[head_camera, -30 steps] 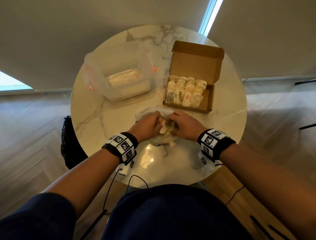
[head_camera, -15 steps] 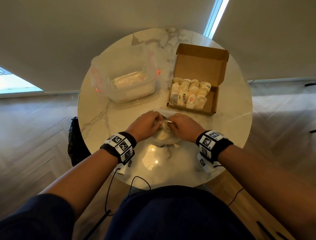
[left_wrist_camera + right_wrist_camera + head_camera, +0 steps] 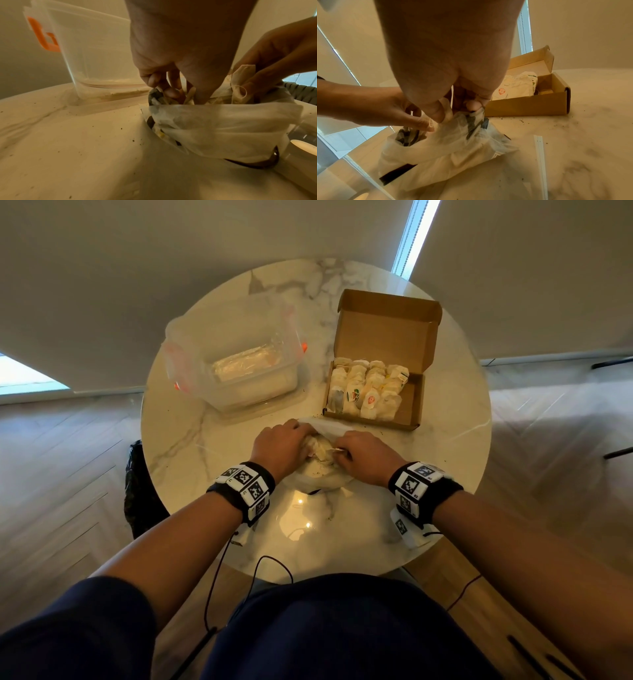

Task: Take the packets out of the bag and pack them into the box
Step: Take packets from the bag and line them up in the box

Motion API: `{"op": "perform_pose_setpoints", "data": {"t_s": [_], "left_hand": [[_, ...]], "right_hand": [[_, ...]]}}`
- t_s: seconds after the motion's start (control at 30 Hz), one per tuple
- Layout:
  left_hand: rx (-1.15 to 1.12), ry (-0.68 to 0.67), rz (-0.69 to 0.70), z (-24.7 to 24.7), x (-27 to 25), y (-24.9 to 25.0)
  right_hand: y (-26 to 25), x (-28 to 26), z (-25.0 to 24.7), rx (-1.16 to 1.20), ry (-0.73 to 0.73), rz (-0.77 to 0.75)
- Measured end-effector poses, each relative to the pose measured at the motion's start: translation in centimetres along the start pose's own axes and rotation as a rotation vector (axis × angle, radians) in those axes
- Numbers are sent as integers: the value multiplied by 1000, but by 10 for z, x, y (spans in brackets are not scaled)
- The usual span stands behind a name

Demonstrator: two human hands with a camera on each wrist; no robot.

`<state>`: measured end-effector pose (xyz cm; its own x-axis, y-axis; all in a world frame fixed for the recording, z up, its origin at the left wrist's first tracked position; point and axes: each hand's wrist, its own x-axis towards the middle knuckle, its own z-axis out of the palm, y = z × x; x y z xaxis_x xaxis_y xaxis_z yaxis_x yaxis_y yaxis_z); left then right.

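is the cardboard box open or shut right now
Open: the cardboard box has its lid flap standing upright behind, and rows of packets show inside.

The bag (image 3: 322, 474) hides its remaining packets, and both hands' fingertips vanish inside its mouth.

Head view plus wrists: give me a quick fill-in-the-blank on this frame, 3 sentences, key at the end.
1. Both hands work at the mouth of the white ____, which lies on the marble table.
2. The cardboard box sits with its lid ____, packets already filling part of it.
3. The right hand pinches a ____ just above the bag's mouth; the left hand reaches in with curled fingers.

Missing words: bag; open; packet
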<state>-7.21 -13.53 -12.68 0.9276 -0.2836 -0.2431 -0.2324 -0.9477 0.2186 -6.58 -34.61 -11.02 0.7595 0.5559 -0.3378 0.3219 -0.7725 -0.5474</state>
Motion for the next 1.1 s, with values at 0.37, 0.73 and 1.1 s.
{"op": "perform_pose_setpoints", "data": {"t_s": [0.37, 0.73, 1.1], "left_hand": [[-362, -28, 2, -19, -15, -15], [-240, -202, 143, -21, -19, -9], [-300, -53, 277, -19, -15, 6]], "right_hand": [[13, -2, -3, 87, 163, -20], [10, -10, -10, 127, 196, 9], [13, -19, -12, 114, 167, 14]]}}
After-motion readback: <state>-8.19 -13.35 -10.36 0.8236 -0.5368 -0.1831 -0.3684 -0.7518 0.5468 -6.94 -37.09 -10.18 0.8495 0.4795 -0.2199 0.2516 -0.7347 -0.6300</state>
